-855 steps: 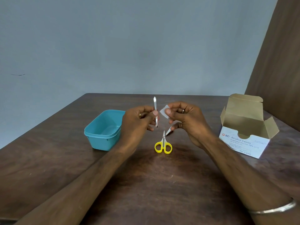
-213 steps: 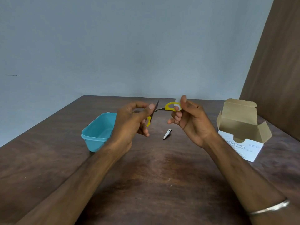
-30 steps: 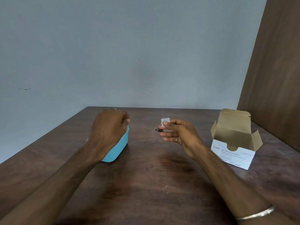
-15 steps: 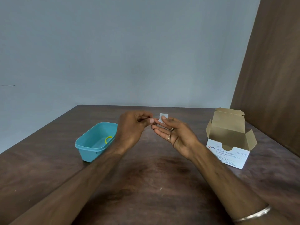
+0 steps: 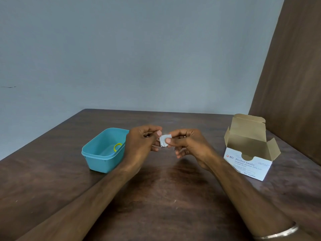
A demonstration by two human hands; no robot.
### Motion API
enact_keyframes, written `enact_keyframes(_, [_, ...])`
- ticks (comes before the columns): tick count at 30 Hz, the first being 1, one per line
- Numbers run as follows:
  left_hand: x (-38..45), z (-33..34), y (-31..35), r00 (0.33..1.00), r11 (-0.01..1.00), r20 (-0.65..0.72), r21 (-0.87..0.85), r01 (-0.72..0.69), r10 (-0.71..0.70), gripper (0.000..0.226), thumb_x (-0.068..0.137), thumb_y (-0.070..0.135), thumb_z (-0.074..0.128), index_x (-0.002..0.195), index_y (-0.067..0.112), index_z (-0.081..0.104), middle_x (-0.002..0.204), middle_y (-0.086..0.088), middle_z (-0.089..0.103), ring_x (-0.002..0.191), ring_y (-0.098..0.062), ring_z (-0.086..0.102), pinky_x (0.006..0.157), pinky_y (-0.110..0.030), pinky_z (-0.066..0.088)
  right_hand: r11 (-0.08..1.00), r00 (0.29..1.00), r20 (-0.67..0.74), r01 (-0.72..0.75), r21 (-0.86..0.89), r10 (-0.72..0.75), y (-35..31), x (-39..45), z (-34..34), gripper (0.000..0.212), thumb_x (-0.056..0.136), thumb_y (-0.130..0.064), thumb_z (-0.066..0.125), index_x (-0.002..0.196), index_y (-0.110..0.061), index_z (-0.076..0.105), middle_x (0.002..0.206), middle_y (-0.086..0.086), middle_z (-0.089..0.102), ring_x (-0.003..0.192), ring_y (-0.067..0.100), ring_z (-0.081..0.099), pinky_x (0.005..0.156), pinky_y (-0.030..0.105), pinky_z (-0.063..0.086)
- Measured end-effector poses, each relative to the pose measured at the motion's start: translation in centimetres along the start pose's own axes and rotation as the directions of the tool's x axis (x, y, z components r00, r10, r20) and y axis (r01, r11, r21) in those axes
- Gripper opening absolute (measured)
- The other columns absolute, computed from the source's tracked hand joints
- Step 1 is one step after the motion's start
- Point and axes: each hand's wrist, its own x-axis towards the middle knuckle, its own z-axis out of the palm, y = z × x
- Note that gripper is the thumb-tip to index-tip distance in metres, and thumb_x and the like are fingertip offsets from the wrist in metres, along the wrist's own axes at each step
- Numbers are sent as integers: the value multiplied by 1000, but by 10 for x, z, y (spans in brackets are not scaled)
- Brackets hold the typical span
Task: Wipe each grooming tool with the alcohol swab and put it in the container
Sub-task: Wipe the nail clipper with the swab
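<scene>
Open swab box right of hands

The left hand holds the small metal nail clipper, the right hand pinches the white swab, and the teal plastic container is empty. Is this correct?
Not quite: the head view shows the teal plastic container is not empty; a yellow handle loop lies inside. The rest holds.

white carton, front face: red round logo + "bd"; "alcohol swabs"; below it "isopropyl alcohol 70% (v/v)". smaller lines and code at lower right too blurred to read. no other legible text.
</scene>
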Motion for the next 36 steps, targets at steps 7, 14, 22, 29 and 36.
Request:
enact_keyframes(7, [-2,1,0,999,996,18,77,-38,37,8,86,11,73,91,16,75,79,-7,75,65,-28,72,59,-37,62,997,1000,16,12,-73,-11,4,0,5,20,76,-15,84,90,-8,72,74,6,72,59,19,62,53,33,53])
enact_keyframes(14, [-5,0,0,994,976,33,189,-105,100,7,84,12,75,90,15,76,77,-1,74,58,-16,71,54,-29,61,981,995,87,63,-186,-47,2,-1,10,26,78,-18,83,102,-10,76,79,8,76,64,20,66,59,33,54])
enact_keyframes(22, [-6,2,4,994,986,40,124,-109,105,20,93,8,64,109,19,68,89,3,72,61,-17,73,55,-32,61,984,997,5,75,-162,-75,2,0,10,15,82,-25,80,90,-12,79,81,14,76,61,23,67,60,35,55])
enact_keyframes(29, [-8,1,5,982,973,127,167,-161,141,45,83,10,75,120,30,61,96,13,69,69,-9,72,61,-28,61,997,999,-23,42,-60,-44,1,-2,7,19,80,-23,82,92,-9,77,79,16,75,64,23,69,61,34,55])
enact_keyframes(36, [-9,1,3,973,965,174,189,-181,149,53,70,9,85,114,31,63,99,22,65,80,14,66,68,-12,55,998,996,-59,65,-20,-66,-2,-4,7,20,89,-23,73,100,-7,74,81,18,76,68,26,73,63,36,57])
